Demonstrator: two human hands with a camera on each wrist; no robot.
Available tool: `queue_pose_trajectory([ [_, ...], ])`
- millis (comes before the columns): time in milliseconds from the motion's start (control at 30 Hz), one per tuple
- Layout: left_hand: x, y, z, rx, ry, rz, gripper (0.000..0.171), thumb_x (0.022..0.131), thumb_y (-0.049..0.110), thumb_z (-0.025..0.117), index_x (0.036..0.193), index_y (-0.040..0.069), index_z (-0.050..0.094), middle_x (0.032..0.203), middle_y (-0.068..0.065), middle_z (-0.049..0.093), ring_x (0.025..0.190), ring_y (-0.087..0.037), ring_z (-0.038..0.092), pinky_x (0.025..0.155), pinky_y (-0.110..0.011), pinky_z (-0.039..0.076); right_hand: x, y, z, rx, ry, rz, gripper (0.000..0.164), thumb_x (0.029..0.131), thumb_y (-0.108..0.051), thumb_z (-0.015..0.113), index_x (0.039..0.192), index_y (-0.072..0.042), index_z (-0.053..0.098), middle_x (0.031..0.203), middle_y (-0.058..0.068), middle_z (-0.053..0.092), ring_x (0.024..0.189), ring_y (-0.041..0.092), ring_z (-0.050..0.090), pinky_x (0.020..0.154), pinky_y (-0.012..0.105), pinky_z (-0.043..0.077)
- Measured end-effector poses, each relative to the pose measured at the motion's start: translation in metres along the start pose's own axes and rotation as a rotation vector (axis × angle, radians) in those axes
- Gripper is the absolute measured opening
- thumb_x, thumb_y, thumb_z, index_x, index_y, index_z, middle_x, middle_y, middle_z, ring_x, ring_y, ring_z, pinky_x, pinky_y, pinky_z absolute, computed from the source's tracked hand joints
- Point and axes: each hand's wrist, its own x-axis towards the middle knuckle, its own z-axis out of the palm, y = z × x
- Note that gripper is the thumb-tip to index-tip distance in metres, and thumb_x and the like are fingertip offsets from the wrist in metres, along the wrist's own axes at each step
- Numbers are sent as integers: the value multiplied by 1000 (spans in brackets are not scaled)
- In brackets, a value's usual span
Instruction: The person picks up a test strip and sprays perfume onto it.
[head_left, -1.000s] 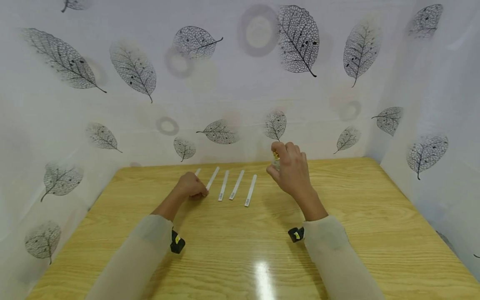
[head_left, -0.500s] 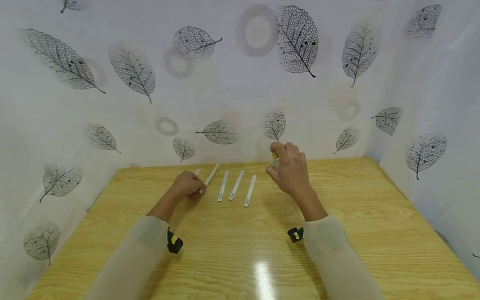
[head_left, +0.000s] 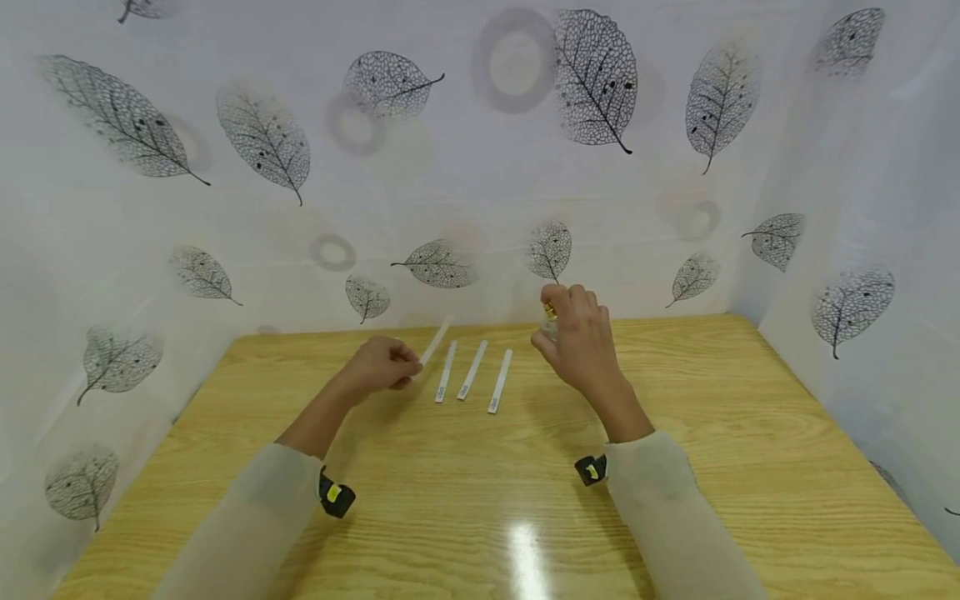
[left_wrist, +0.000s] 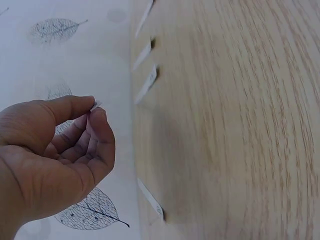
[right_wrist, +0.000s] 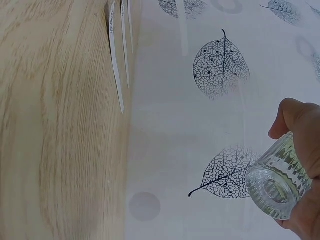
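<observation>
Newly lifted white strip [head_left: 435, 342], left hand [head_left: 378, 365] pinching, pointing forward-right

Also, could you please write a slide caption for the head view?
Left hand pinching a white strip, right hand holding a glass bottle, three more strips on the table between them.

Black leaves [head_left: 596, 79] pattern the pale curtain [head_left: 465, 183] at twelve o'clock. The strips [head_left: 472, 370] are white, the six-o'clock table [head_left: 435, 500] yellow-grained.
</observation>
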Motion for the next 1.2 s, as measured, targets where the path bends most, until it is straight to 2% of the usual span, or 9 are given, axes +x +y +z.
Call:
queue_pose_trajectory([
  [233, -8, 17, 9, -42, -69, 60, 18, 101, 13, 66, 109, -3, 67, 107, -25, 66, 101, -41, 68, 83, -37, 61, 0, -1, 1, -18, 3, -9, 38, 85, -7, 66, 114, -13, 43, 90, 12, 48, 71, 29, 39, 60, 39, 25],
  [467, -15, 29, 19, -30, -119, 118, 16, 101, 14, 66, 106, -1, 67, 103, -25, 66, 92, -38, 68, 86, -49, 59, 0, -1, 2, -17, -8, -2, 36, 85, -7, 64, 114, -13, 44, 90, 12, 48, 71, 29, 39, 61, 39, 24],
  [633, -18, 36, 24, -36, -138, 132, 13, 101, 14, 66, 104, 1, 68, 102, -24, 66, 89, -35, 68, 86, -49, 59, -1, -1, 2, -17, -33, 4, 36, 86, -8, 64, 116, -13, 45, 91, 12, 49, 71, 29, 40, 61, 38, 25],
  [967, -28, 48, 34, -121, -170, 167, 11, 100, 13, 67, 102, 2, 68, 98, -22, 66, 96, -47, 64, 87, -56, 58, -2, -2, 2, -38, -87, 2, 38, 86, -11, 68, 116, -14, 44, 90, 11, 49, 72, 29, 41, 60, 38, 27],
  [1200, -31, 51, 40, -101, -182, 212, 12, 100, 15, 68, 101, 3, 68, 97, -22, 67, 90, -43, 65, 83, -53, 58, -2, -2, 3, -37, -119, -3, 38, 86, -10, 68, 117, -15, 46, 91, 11, 50, 74, 29, 43, 61, 38, 29],
])
